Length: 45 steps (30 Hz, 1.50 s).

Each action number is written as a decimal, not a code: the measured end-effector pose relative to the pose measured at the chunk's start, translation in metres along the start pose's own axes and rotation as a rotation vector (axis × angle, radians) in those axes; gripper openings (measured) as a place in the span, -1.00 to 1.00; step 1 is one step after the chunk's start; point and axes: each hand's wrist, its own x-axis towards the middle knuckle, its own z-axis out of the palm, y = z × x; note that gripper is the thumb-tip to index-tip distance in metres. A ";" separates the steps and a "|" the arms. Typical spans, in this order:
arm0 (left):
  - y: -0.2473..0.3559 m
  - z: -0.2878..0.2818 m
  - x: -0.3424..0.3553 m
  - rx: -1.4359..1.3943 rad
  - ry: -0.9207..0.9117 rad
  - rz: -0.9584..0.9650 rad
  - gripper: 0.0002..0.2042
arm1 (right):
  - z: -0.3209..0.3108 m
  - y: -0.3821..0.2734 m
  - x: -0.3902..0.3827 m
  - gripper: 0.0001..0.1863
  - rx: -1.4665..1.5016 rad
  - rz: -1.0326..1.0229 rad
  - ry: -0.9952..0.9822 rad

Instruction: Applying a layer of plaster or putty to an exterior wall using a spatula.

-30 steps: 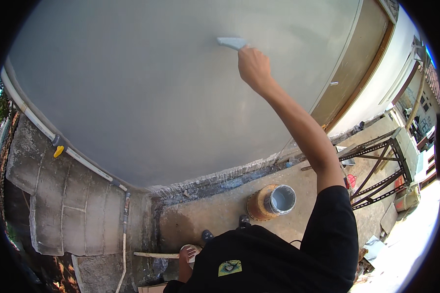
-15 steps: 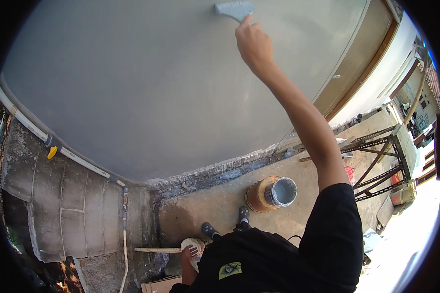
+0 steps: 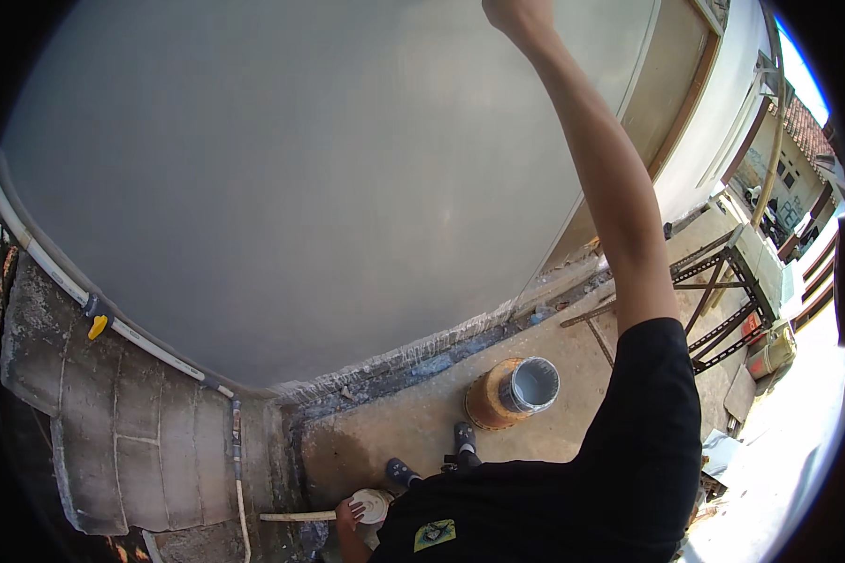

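Note:
My right arm reaches up across the wall, and my right hand (image 3: 519,11) is cut by the top edge. Its fingers look curled; the wide paintbrush it gripped half a second earlier lies outside the picture. In front of it is the smooth grey painted wall (image 3: 310,188). Low by my left side, my left hand (image 3: 349,513) has its fingers apart, beside a round white container (image 3: 376,505), over whose edge the fingertips appear to lie; contact is unclear. An open paint tin (image 3: 535,385) with grey paint inside stands on a brown drum-like base (image 3: 490,399) beyond my feet.
A white pipe (image 3: 150,341) with a yellow valve handle (image 3: 98,327) runs along the left edge of the wall. Near the left hand lies a pale stick (image 3: 296,517). A dark metal frame stand (image 3: 728,300) is at right, past a brown door (image 3: 662,84).
My right hand has moved upward and slightly right, taking the paintbrush out of view. The view has tilted a little; my left hand shows slightly left of the white container's middle.

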 end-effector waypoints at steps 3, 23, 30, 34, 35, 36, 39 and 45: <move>0.007 0.009 -0.003 -0.063 0.017 0.041 -0.44 | 0.008 0.003 0.012 -0.79 -0.030 -0.029 0.006; -0.021 0.031 0.026 -0.110 -0.064 0.029 -0.50 | -0.026 -0.097 -0.006 -0.84 0.050 -0.114 -0.101; -0.019 0.035 0.006 -0.147 -0.041 0.106 -0.50 | 0.060 -0.088 -0.121 -0.53 -0.127 -0.118 -0.090; -0.034 0.023 0.005 -0.207 -0.093 0.042 -0.50 | 0.091 -0.075 -0.246 -0.50 -0.157 -0.053 -0.526; -0.040 0.016 0.009 -0.207 -0.085 0.018 -0.52 | 0.098 -0.071 -0.264 -0.50 -0.132 -0.035 -0.593; -0.043 0.009 0.011 -0.208 -0.075 -0.005 -0.55 | 0.094 -0.072 -0.270 -0.50 -0.104 -0.017 -0.660; -0.045 -0.001 0.016 -0.194 -0.095 0.035 -0.51 | 0.087 -0.059 -0.249 -0.56 0.025 0.015 -0.654; -0.030 -0.024 0.010 -0.116 -0.037 0.092 -0.46 | 0.022 -0.063 -0.059 -0.82 0.055 -0.061 -0.003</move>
